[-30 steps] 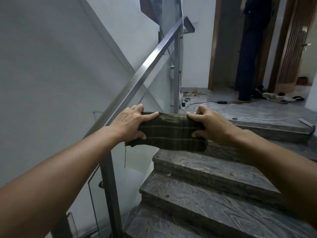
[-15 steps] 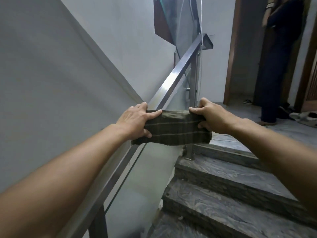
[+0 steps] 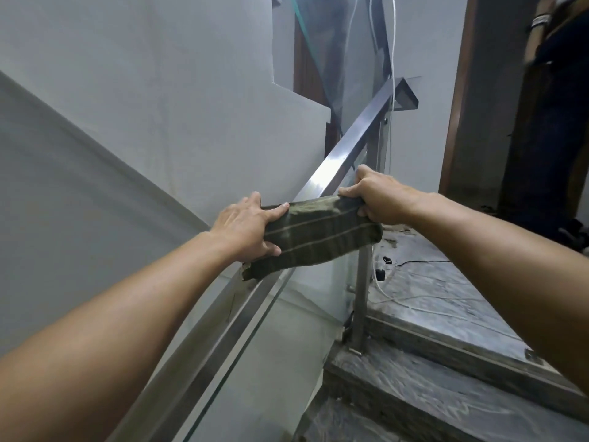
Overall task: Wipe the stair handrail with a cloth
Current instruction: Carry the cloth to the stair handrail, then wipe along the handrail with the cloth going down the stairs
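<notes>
A dark green cloth with pale stripes is stretched across the steel stair handrail, which rises from lower left to upper right. My left hand grips the cloth's left end on the wall side of the rail. At the cloth's right end my right hand clamps it on the stair side. The cloth covers the rail between my hands and hangs a little below it.
A glass panel fills the space under the rail, held by a steel post. Grey marble steps climb to a landing with cables. A person in dark clothes stands at the upper right by a doorway. A white wall is on the left.
Both hands have carried the cloth up along the rail towards the landing. The view has moved up the stairs with them, and the cloth now tilts down to the left.
</notes>
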The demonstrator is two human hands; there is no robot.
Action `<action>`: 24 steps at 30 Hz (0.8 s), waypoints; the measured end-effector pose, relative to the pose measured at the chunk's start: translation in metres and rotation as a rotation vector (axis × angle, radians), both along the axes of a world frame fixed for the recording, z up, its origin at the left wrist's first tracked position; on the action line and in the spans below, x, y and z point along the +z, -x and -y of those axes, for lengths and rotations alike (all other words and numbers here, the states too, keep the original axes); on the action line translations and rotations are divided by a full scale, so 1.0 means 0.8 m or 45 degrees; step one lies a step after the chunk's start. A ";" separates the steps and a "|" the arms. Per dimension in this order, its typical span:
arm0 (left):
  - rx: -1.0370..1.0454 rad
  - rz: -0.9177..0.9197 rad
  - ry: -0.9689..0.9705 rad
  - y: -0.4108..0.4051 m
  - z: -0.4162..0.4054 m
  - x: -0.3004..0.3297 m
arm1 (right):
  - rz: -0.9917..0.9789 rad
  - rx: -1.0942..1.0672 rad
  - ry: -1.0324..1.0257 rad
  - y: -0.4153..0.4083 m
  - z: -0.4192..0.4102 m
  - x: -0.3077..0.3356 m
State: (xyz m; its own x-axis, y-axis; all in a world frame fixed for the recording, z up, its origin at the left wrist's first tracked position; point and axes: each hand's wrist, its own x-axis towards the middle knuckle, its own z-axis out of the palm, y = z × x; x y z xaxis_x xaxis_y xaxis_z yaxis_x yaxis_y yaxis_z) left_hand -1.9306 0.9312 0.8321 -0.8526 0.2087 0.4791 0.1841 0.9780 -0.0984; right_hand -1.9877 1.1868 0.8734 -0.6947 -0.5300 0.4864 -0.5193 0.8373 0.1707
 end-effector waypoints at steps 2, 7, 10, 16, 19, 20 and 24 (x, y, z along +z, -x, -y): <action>0.040 0.024 -0.033 0.028 -0.008 0.015 | -0.017 0.007 -0.043 0.041 -0.002 0.024; 0.109 0.081 -0.161 0.085 -0.022 0.038 | -0.007 0.015 -0.109 0.126 0.007 0.082; 0.141 0.139 -0.286 0.114 -0.031 0.042 | 0.020 0.028 -0.148 0.162 0.017 0.109; 0.177 0.194 -0.477 0.139 -0.057 0.033 | 0.162 -0.054 -0.044 0.215 0.032 0.132; 0.133 0.009 -0.436 0.138 -0.070 0.031 | 0.130 -0.049 0.160 0.232 0.033 0.124; 0.102 -0.066 -0.413 0.140 -0.075 0.030 | 0.054 -0.039 0.222 0.234 0.033 0.121; -0.144 -0.054 -0.561 0.157 -0.097 0.024 | -0.261 0.132 0.007 0.232 0.032 0.106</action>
State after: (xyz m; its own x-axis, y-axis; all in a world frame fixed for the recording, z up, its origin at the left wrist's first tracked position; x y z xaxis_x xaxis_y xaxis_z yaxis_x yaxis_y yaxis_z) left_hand -2.0564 1.0085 0.8511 -0.8138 0.0678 0.5771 0.2972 0.9021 0.3130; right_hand -2.1733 1.1613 0.9579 -0.5233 -0.5902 0.6147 -0.5575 0.7827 0.2768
